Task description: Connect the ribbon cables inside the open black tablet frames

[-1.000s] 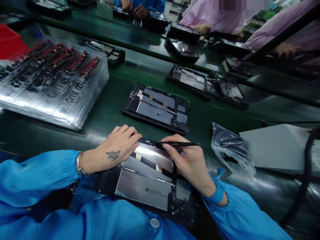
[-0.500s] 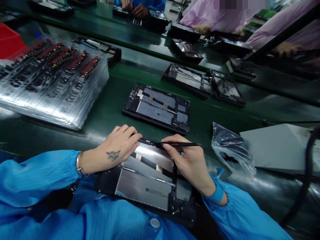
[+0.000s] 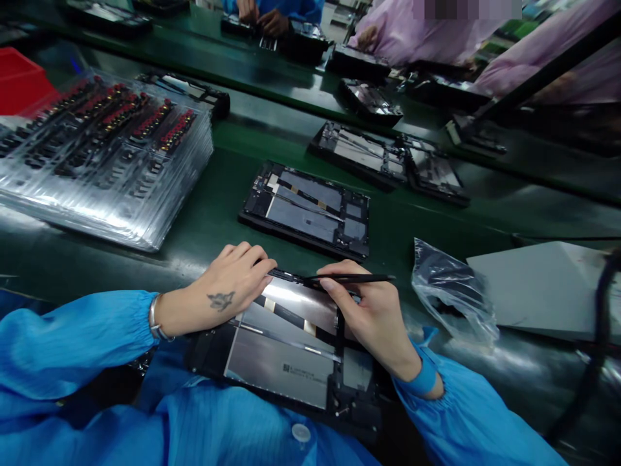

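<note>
An opened tablet, its battery and flex cables exposed, lies close against my body. My left hand rests at its far edge, fingers curled over the frame, fingertips partly hidden. In my right hand is a pair of black tweezers, pinched between thumb and fingers and held almost level. Its tip points left and meets the tablet's far edge, near my left fingertips. Just beyond both hands, a second opened tablet lies on the green surface.
Stacked clear plastic trays with small parts stand left, near a red bin. A clear plastic bag and a grey box lie right. More opened tablets lie farther back. Co-workers in blue and pink sleeves work across.
My right hand and the tweezers have shifted slightly right; my left hand stays put. Behind, two opened tablets have slid a little left, and another farther back has moved right.
</note>
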